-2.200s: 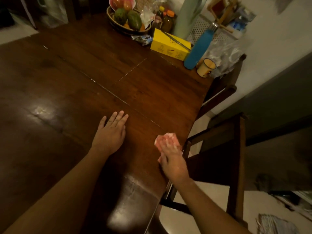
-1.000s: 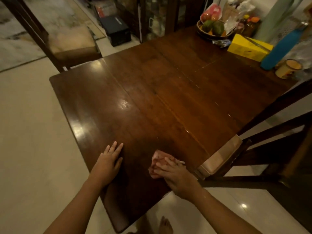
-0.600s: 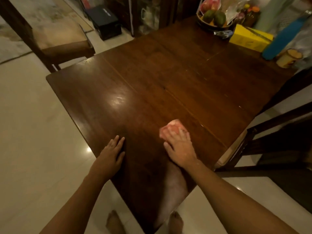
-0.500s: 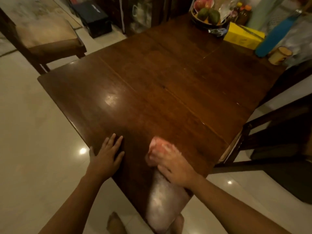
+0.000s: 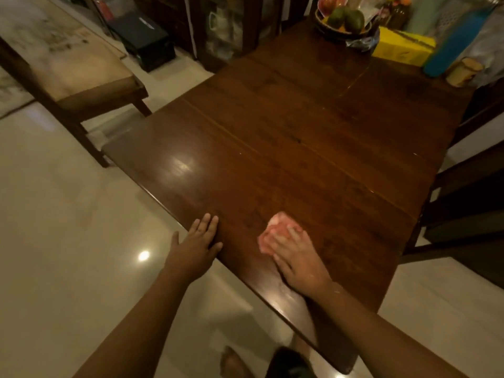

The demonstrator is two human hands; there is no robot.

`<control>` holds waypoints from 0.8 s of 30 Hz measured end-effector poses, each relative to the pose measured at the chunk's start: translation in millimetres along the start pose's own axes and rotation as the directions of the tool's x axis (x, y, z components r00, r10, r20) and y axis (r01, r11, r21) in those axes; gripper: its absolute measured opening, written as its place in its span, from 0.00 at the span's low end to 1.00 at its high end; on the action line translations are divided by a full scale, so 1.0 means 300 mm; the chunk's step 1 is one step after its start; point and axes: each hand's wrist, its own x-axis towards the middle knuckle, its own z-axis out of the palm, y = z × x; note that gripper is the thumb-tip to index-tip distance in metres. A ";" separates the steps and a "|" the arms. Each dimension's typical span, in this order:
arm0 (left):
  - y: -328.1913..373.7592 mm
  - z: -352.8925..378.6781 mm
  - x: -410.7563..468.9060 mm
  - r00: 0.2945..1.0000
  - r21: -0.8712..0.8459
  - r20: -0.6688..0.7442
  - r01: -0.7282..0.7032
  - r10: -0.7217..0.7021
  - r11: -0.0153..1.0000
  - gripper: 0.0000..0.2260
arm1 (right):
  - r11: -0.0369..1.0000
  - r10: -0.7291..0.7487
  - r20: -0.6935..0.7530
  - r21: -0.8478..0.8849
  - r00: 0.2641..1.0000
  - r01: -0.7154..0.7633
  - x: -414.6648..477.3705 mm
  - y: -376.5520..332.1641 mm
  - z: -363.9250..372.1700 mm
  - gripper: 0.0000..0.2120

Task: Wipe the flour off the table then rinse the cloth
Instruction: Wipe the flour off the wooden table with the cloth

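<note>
Cloth (image 5: 274, 231) sits bunched on the table (image 5: 300, 145) near its close edge, pinned under my right hand (image 5: 298, 259) and poking out past the fingertips. Fingers are flat, pressing, not curled. Left hand (image 5: 197, 242) rests flat beside it, so I reckon the right one wipes.

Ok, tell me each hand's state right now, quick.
Left hand: open, fingers straight, flat on the table at its edge, holding nothing.
Right hand: open, straight fingers pressing the pink cloth onto the table.
</note>
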 end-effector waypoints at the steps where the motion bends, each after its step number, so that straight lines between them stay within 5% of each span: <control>1: -0.011 -0.010 0.003 1.000 0.010 -0.002 -0.015 0.015 1.000 0.30 | 0.994 -0.097 0.076 -0.049 0.992 0.101 -0.004 -0.009 0.006 0.23; 5: -0.072 -0.056 0.039 0.998 0.056 -0.023 -0.050 0.051 0.997 0.29 | 0.988 -0.109 0.135 -0.091 0.985 0.122 0.011 0.068 -0.059 0.22; 8: -0.135 -0.120 0.117 0.998 0.063 -0.050 0.039 -0.036 0.997 0.29 | 0.987 0.160 0.012 -0.013 0.987 -0.160 0.136 0.128 -0.113 0.22; 14: -0.305 -0.343 0.378 0.991 0.097 -0.057 0.127 -0.122 0.987 0.32 | 0.857 0.514 -0.191 0.087 0.836 -0.508 0.644 0.060 -0.187 0.23; 16: -0.352 -0.422 0.476 0.992 0.107 -0.040 0.123 -0.119 0.987 0.33 | 0.900 0.436 -0.188 0.097 0.880 -0.425 0.805 -0.023 -0.198 0.23; 18: -0.397 -0.493 0.569 0.992 0.131 -0.045 0.123 -0.119 0.984 0.33 | 0.989 0.136 -0.202 0.077 0.970 -0.122 0.898 -0.129 -0.182 0.21; 21: -0.481 -0.567 0.675 0.990 0.162 -0.018 0.140 -0.139 0.977 0.35 | 0.949 -0.312 -0.040 0.032 0.949 0.314 0.887 -0.231 -0.145 0.21; 24: -0.574 -0.616 0.736 0.993 0.258 0.082 0.060 -0.083 0.964 0.39 | 0.934 -0.356 0.021 0.028 0.934 0.356 0.846 -0.126 -0.161 0.21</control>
